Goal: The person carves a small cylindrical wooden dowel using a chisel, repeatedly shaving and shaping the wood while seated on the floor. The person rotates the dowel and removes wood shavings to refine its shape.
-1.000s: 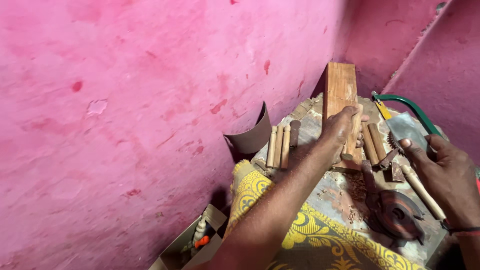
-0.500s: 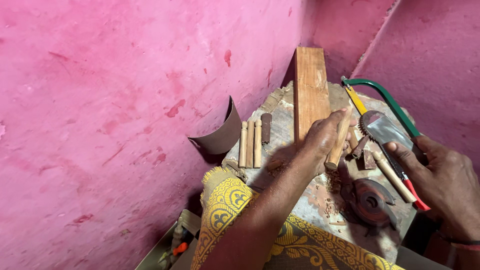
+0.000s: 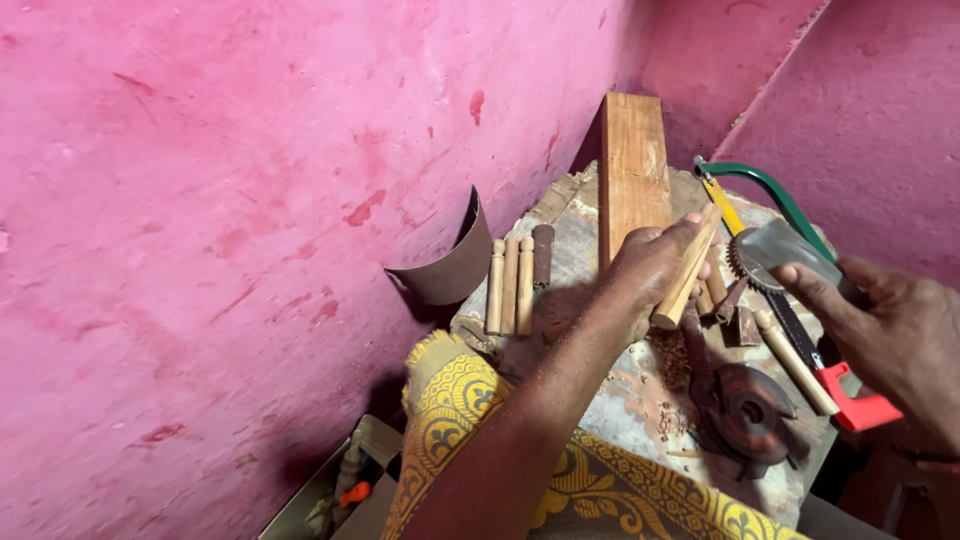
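The person's left hand (image 3: 650, 265) is gripping a short, pale, round wooden peg (image 3: 688, 270), fingers curled snugly around its middle so both ends are sticking out, top end tilting toward 1 o'clock. It's hovering just above the surface (image 3: 620, 400), which is a worn, dusty stone-like slab draped with a yellow patterned cloth (image 3: 450, 400) at 7 o'clock.

The right hand (image 3: 890, 325), over at 3 o'clock, is pinching a flat grey metal blade-like piece (image 3: 780, 245) between thumb and fingers, held close to the peg but not touching it.

Judging by the look of it, that peg is light, stiff and dry, not slippery, so a mid-length grip like this seems the sensible place to hold it; the ends stay free.

Around it: three more pale wooden pegs (image 3: 510, 285) lying side by side at 9 o'clock from the hand, a reddish-brown flat plank (image 3: 632, 170) leaning at 12 o'clock, a green-framed hacksaw with a red handle (image 3: 770, 190) at 2 o'clock, a dark round toothed cutter disc (image 3: 745, 410) at 5 o'clock, and a curled brown sheet of sandpaper (image 3: 450, 265) against the pink wall (image 3: 250, 200).
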